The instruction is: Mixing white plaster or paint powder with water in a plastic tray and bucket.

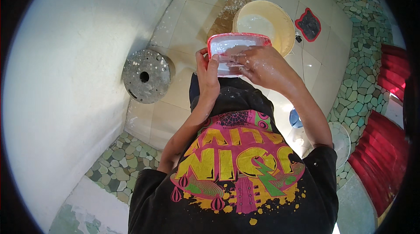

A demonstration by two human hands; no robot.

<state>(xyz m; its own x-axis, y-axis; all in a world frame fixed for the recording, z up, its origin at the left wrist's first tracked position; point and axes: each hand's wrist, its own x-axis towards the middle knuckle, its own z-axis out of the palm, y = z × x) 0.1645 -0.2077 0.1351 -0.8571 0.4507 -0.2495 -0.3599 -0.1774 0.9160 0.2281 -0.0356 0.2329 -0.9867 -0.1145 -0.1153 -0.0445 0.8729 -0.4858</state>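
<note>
Prob. working white paste (225, 47) w/ R hand (260, 65) inside red-rimmed tub (240, 35), near cream bucket (286, 28). Clamping tub's left side w/ L hand (208, 71); can't tell R grip from here. Next, prob. need to keep tub level, lift paste.

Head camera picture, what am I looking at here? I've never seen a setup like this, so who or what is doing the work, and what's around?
There is no machine here, just a person's two bare hands. A wide fisheye camera on the person's head looks down, so straight edges bend. The left hand has its grip on a red-rimmed tub with wet white material inside. The right hand reaches into the tub; whether it holds anything is hard to tell. On the tiled floor stand a cream bucket with something pale inside and a round grey object with a central hole.
</note>
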